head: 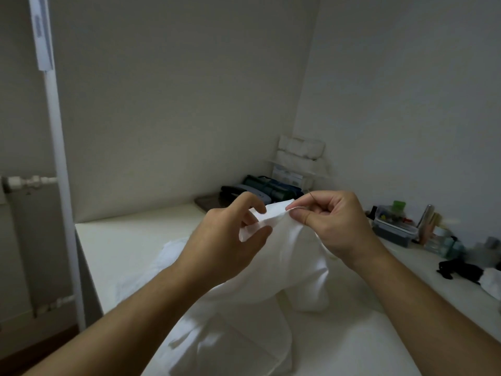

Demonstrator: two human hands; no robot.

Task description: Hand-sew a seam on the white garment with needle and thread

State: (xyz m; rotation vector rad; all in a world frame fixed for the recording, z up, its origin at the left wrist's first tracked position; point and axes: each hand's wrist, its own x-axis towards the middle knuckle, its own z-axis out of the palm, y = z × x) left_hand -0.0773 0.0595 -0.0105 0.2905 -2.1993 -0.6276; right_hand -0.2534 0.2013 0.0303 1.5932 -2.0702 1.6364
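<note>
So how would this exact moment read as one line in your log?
stage: stitching | left hand: pinches white garment edge | right hand: pinches needle at the edge | garment: lifted off table

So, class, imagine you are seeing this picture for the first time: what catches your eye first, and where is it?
Two bare hands raised at the centre: the left hand pinches a fold of the crumpled white cloth garment, and the right hand holds its edge along with a thin dark needle. The garment spills down over the white table. Along the right edge sits a clutter of small containers, among them a clear lidded plastic box.
</note>
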